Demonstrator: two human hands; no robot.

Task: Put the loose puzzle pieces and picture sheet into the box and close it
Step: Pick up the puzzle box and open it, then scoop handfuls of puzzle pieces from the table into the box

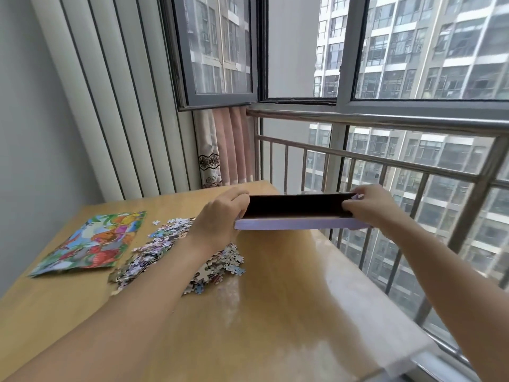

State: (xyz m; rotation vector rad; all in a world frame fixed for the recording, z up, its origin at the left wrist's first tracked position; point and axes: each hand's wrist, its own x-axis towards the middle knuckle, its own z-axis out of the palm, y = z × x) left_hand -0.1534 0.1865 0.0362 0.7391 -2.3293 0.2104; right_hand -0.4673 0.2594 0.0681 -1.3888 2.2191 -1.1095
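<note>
Holding the box (pixel 300 216) by its two ends, both hands keep it lifted off the tabletop (pixel 275 312) at about one o'clock in the view, its dark open mouth turned toward the camera above a pale lilac side. The left hand (pixel 220 213) curls its fingers over the left end, and the right hand (pixel 369 205) pinches the right end between thumb and fingertips. Nothing is packed yet, by the look of it: the loose puzzle pieces (pixel 176 252) lie heaped on the tabletop at about nine o'clock from the box, partly under the left forearm, and the picture sheet (pixel 91 244) lies flat farther out at nine o'clock, just beside the heap. The step in hand seems to be opening or readying the box. Next it likely needs setting down mouth-up near the heap, so one hand is free to scoop pieces in without scattering them toward the tabletop's edge by the railing (pixel 385 161).
</note>
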